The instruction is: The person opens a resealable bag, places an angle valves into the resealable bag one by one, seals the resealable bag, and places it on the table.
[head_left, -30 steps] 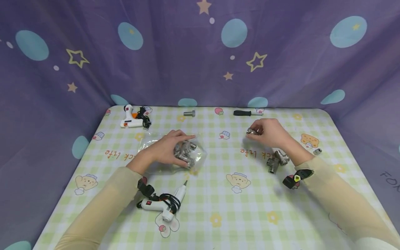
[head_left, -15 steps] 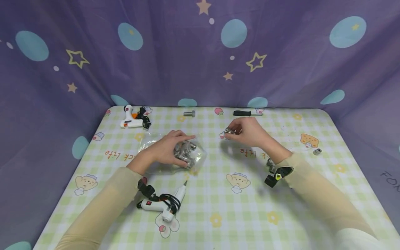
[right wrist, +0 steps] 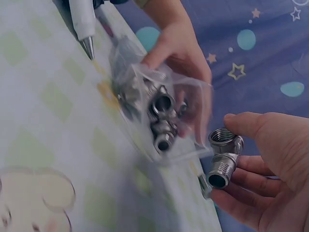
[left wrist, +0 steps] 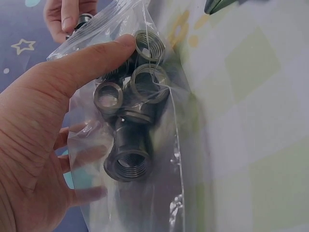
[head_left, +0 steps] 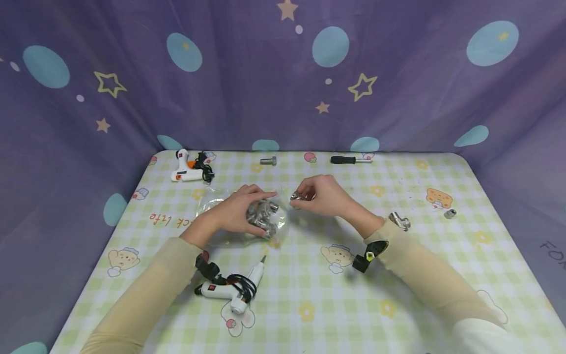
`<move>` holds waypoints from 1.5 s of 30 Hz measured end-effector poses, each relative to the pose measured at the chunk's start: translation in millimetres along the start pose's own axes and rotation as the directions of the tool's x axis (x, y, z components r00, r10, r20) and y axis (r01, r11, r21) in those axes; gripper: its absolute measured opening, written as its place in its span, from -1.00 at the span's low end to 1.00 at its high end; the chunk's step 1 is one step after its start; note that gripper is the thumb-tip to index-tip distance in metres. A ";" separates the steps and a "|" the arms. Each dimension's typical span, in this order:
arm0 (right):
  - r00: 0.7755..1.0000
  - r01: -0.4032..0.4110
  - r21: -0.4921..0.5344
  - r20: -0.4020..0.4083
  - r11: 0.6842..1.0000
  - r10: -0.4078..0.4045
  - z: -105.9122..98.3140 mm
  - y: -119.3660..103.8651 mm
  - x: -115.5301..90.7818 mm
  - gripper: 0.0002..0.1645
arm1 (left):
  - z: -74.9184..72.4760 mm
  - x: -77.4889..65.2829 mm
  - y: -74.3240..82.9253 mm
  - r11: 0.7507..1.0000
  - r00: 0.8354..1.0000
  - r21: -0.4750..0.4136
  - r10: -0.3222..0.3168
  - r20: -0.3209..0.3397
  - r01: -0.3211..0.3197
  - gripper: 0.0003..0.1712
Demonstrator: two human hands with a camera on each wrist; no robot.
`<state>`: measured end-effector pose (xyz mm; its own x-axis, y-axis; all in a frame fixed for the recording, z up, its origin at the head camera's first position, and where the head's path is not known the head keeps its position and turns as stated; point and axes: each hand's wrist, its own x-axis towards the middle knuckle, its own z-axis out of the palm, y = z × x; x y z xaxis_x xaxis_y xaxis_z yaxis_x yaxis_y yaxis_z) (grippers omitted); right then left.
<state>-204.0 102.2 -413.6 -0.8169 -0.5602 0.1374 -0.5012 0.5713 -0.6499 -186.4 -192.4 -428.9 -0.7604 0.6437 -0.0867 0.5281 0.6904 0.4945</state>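
My left hand (head_left: 236, 209) grips a clear plastic bag (left wrist: 159, 203) of metal pipe fittings (left wrist: 133, 121), thumb on top and fingers behind, on the left half of the table. Threaded open ends of several fittings show through the plastic in the left wrist view. My right hand (head_left: 325, 195) pinches a shiny metal tee fitting (right wrist: 224, 157) between thumb and fingers. It is just right of the bag's open end in the head view, apart from the bag in the right wrist view. Another tee fitting (head_left: 400, 221) lies right of the right wrist, partly behind the sleeve.
A white glue gun (head_left: 225, 290) with a coiled black cord lies below the left wrist, another glue gun (head_left: 190, 169) at the back left. Along the back edge lie a bolt (head_left: 268, 161) and a screwdriver (head_left: 349, 160). A small metal fitting (head_left: 450, 214) lies far right.
My right hand has moved left across the table with the tee fitting, up close to the bag. The left hand and bag have stayed in place.
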 end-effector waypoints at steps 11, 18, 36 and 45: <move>0.998 0.040 0.029 0.055 0.999 -0.042 27.5 -10.5 9.4 -0.66 | 0.1 -0.3 0.5 1.000 1.000 0.012 -0.005 0.008 0.005 0.18; 0.999 0.041 0.029 0.020 0.999 -0.042 45.4 -15.7 10.7 -0.65 | 0.4 -0.1 -0.3 1.000 1.000 0.021 0.007 -0.016 -0.006 0.18; 0.987 0.127 -0.033 -0.097 0.991 -0.130 73.0 -15.5 2.0 -0.78 | 0.3 -1.3 0.6 1.000 1.000 -0.004 0.014 -0.022 -0.014 0.19; 0.989 0.141 0.009 -0.047 0.990 -0.140 53.1 -9.8 -0.2 -0.76 | 0.6 -1.5 -0.5 1.000 0.999 -0.001 0.023 -0.028 -0.023 0.17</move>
<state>-183.8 64.8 -446.9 -0.7510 -0.6062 0.2619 -0.6086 0.4814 -0.6307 -185.3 -193.5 -429.6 -0.7584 0.6497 -0.0513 0.5448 0.6752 0.4974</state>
